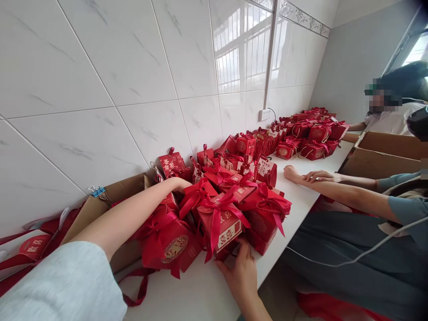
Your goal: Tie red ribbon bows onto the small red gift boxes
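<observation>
Red gift boxes tied with ribbon bows are heaped on the white table. My left hand [183, 184] reaches over into the heap behind a ribboned gift box [176, 244]; its fingers are hidden among the boxes. My right hand [241, 272] is at the front of the heap, with thumb and fingers against a low dark-red gift box [224, 254], partly covered. Above it rests a tilted gift box [220, 220] with a bow and a cream label. Another bowed gift box [262, 223] stands beside it on the right.
A cardboard box [95, 211] with a blue binder clip [97, 191] stands at the left by the tiled wall. More red boxes [314, 138] are piled farther along the table [284, 169]. At the right, a co-worker's forearms [337, 185] rest on the table edge, near another carton [384, 156].
</observation>
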The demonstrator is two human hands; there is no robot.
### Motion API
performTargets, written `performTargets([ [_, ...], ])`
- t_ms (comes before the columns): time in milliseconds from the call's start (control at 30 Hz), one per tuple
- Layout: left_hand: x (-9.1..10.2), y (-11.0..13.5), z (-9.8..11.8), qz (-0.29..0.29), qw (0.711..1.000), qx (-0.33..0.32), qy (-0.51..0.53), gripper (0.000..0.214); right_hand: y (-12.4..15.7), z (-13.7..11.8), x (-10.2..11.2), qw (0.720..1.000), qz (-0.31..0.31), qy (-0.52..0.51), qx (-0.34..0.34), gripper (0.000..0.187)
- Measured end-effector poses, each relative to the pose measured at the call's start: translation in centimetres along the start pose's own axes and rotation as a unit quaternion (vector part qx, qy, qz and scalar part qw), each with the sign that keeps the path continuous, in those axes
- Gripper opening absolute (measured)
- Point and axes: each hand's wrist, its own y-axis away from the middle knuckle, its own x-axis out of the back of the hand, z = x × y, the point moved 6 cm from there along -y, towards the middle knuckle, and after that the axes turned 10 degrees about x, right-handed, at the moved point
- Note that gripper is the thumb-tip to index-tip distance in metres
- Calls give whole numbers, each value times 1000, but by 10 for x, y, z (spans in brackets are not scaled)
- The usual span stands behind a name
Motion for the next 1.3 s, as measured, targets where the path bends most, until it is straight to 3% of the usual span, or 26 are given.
performTargets([
  [167,14,8,16,-47,999,24,2,22,-5,-4,-8,1000,3,-2,2,65],
  [267,41,32,34,-11,1000,-1,24,31,-8,-5,-12,1000,2,-19,4,61],
  [333,58,65,45,37,998,-36,43,37,-9,-5,-14,999,1,-32,2,61],
  [400,68,112,49,113,989,-77,56,38,-9,-4,-14,999,2,-44,0,61],
  [500,69,201,34,354,921,-144,73,37,-10,-2,-14,998,-2,-58,-7,58],
  [567,49,248,0,481,859,-115,135,33,-11,0,-16,997,-21,-76,-17,54],
  [633,17,271,-41,535,826,-72,161,29,-14,2,-19,993,-49,-99,-31,51],
  [767,-55,265,-128,550,775,-4,311,27,-22,2,-25,983,-104,-140,-64,48],
  [867,-108,236,-165,495,793,22,354,35,-29,-1,-28,978,-129,-152,-66,45],
  [967,-154,207,-172,407,840,21,357,42,-33,-5,-30,977,-127,-163,-53,44],
  [1067,-183,189,-167,367,873,55,317,56,-34,-8,-30,980,-98,-170,-29,43],
  [1167,-193,175,-155,333,898,42,283,64,-34,-9,-29,982,-75,-176,-13,42],
  [1300,-186,160,-146,313,909,41,272,58,-36,-14,-31,980,-66,-186,-1,45],
])
